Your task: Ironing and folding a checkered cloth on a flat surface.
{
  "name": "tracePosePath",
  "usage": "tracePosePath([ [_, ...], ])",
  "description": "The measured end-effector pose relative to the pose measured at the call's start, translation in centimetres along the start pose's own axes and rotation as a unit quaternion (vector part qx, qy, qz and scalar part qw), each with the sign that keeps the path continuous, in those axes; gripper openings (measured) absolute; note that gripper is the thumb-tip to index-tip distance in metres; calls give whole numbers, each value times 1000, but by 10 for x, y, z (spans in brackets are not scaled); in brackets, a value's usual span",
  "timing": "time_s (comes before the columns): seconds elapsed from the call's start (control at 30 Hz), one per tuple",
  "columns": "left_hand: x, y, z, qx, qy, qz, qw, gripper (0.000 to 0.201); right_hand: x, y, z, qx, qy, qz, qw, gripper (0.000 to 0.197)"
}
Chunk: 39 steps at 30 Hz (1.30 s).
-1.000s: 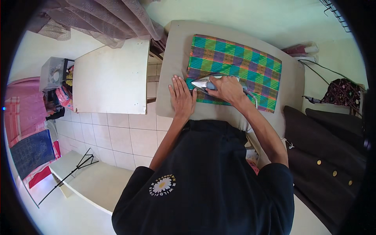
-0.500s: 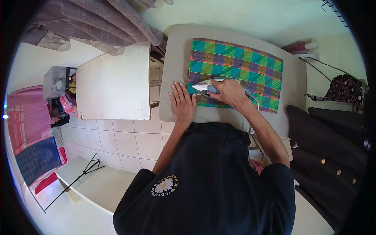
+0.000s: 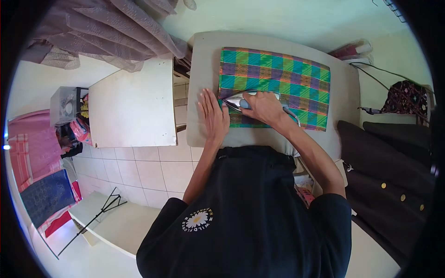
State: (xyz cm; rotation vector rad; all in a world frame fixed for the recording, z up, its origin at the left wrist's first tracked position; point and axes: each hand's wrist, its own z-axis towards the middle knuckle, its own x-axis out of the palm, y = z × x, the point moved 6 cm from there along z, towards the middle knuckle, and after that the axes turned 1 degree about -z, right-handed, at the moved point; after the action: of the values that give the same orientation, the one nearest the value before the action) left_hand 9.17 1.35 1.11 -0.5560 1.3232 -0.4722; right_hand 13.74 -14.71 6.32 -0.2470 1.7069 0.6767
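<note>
A folded checked cloth in green, purple and orange lies flat on the beige padded board. My right hand is wrapped round the handle of a clothes iron, whose soleplate rests on the cloth. Its pointed tip faces left, close to the cloth's left edge. My left hand lies at that edge with fingers stretched out and the thumb near the iron's tip. Behind the iron its cord curves down by my right wrist.
Left of the board stands a white table, with a clear plastic box beyond it. Grey curtains hang at the upper left. Dark garments with gold buttons lie at the right, below a dark patterned cloth.
The iron has slid slightly left toward the cloth's edge in my right hand. My left hand has tilted, with its fingertips a little higher. The whole view has shifted slightly.
</note>
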Motion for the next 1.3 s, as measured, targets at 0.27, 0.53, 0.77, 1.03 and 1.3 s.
tracePosePath([
  [0.27,19,12,-6,-2,13,183,983,66,-1,5,-4,24,-11,3,1000,43],
  [0.53,25,10,-6,1,16,195,981,73,7,16,1,36,1,7,999,43],
  [0.77,25,-1,-8,97,66,207,971,67,7,15,4,1,-22,11,1000,42],
  [1.03,25,-6,-4,93,56,214,971,62,-2,-34,-37,63,34,7,997,46],
  [1.3,27,-7,-3,96,34,241,965,67,-25,-125,-123,199,42,-47,978,47],
])
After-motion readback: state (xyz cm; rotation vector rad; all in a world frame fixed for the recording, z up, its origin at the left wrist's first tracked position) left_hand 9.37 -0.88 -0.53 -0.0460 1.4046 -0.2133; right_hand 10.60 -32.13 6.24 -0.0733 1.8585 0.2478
